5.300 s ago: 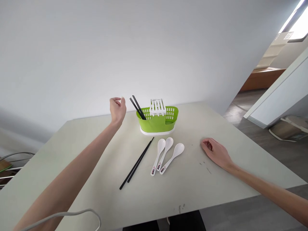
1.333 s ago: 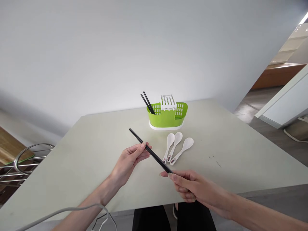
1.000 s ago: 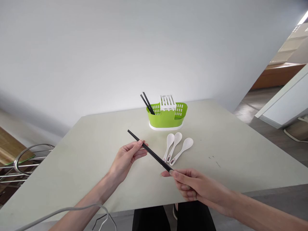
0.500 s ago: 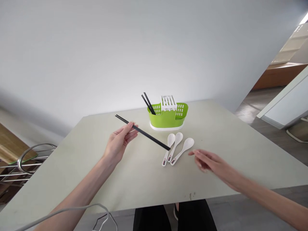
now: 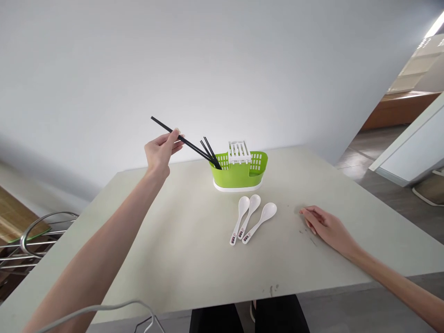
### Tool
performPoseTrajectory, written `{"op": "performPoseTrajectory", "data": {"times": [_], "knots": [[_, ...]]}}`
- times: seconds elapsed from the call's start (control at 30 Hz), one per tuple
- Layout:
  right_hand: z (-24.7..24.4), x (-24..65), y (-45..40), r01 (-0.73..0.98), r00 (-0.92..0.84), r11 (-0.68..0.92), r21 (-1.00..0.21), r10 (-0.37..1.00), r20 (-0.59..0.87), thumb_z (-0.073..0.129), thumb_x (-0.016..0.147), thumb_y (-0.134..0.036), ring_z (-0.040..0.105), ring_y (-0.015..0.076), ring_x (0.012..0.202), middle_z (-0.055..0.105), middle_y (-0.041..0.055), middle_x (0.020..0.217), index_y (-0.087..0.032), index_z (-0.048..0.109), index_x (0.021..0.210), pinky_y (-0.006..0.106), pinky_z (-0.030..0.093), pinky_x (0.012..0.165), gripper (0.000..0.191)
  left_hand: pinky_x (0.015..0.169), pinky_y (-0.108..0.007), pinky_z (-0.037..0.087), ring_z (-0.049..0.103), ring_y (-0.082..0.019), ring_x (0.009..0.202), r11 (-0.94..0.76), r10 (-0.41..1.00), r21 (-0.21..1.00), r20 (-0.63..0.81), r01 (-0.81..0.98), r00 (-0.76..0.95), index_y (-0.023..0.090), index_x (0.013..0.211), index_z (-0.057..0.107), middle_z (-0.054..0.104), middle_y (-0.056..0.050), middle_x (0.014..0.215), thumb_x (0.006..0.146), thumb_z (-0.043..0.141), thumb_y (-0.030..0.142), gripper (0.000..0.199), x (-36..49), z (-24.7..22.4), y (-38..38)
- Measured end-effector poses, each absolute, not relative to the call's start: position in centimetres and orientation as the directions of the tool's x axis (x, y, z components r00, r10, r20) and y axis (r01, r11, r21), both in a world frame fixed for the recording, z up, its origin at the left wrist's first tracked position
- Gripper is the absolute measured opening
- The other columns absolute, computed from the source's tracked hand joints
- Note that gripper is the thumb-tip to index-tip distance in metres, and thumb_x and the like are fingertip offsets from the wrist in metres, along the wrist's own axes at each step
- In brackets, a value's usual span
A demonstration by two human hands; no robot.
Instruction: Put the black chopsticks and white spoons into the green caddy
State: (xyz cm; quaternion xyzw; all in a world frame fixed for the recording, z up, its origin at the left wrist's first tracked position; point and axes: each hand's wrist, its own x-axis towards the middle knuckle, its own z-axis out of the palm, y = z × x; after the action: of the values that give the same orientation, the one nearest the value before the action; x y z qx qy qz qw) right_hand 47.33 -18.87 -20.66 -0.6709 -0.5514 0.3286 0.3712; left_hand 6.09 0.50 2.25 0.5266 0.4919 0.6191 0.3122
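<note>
My left hand (image 5: 163, 149) is raised left of the green basket (image 5: 237, 178), pinching a pair of black chopsticks (image 5: 192, 146). Their lower tips are at the basket's left rim, beside other black chopsticks (image 5: 206, 144) that lean in its left compartment. A white slotted rack (image 5: 239, 152) tops the basket's middle. In front of it, three white spoons (image 5: 254, 221) lie on the table with bowls pointing away from me. My right hand (image 5: 321, 223) rests on the table to the right of the spoons, fingers loosely curled with nothing visible in them.
The pale table (image 5: 187, 259) stands against a white wall. A metal rack (image 5: 38, 240) is beyond its left edge. A grey cable (image 5: 114, 306) crosses near my left forearm. A white panel (image 5: 411, 143) stands beyond the table on the right.
My left hand has moved up and forward, bringing the chopsticks' tips from over the spoons to the basket's left end. My right hand has moved right, away from the spoons.
</note>
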Motion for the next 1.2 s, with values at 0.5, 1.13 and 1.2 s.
{"op": "performPoseTrajectory", "data": {"times": [0.5, 1.13, 1.2], "knots": [[-20.0, 46.4, -19.1, 0.536, 0.174, -0.108, -0.837, 0.985, -0.015, 0.049, 0.098, -0.071, 0.051, 0.0174, 0.062, 0.057, 0.0004, 0.068, -0.022, 0.066, 0.097, 0.031, 0.039, 0.061, 0.052, 0.084, -0.039, 0.069, 0.078, -0.023, 0.078, -0.176, 0.954, 0.947, 0.232, 0.270, -0.189, 0.011, 0.080, 0.080, 0.080, -0.013, 0.089, 0.074, 0.090, 0.036, 0.027, 8.7, -1.8, 6.0], [-19.4, 46.0, -19.2, 0.570, 0.161, -0.098, -0.816, 0.987, -0.006, 0.047, 0.098, -0.072, 0.055, 0.0202, 0.066, 0.061, 0.0025, 0.069, -0.023, 0.066, 0.096, 0.032, 0.041, 0.064, 0.052, 0.073, -0.033, 0.059, 0.077, -0.024, 0.081, -0.109, 0.975, 0.724, 0.212, 0.682, -0.069, 0.019, 0.077, 0.078, 0.081, -0.010, 0.086, 0.080, 0.080, 0.047, 0.028, 9.1, -5.3, 7.5], [-19.5, 46.1, -19.2, 0.574, 0.158, -0.094, -0.813, 0.987, -0.002, 0.047, 0.098, -0.071, 0.056, 0.0202, 0.066, 0.062, 0.0027, 0.070, -0.023, 0.067, 0.096, 0.032, 0.041, 0.063, 0.051, 0.073, -0.033, 0.056, 0.076, -0.024, 0.083, -0.100, 0.970, 0.668, 0.232, 0.737, -0.078, 0.021, 0.078, 0.078, 0.081, -0.010, 0.095, 0.081, 0.079, 0.048, 0.028, 9.2, -5.3, 7.5]]}}
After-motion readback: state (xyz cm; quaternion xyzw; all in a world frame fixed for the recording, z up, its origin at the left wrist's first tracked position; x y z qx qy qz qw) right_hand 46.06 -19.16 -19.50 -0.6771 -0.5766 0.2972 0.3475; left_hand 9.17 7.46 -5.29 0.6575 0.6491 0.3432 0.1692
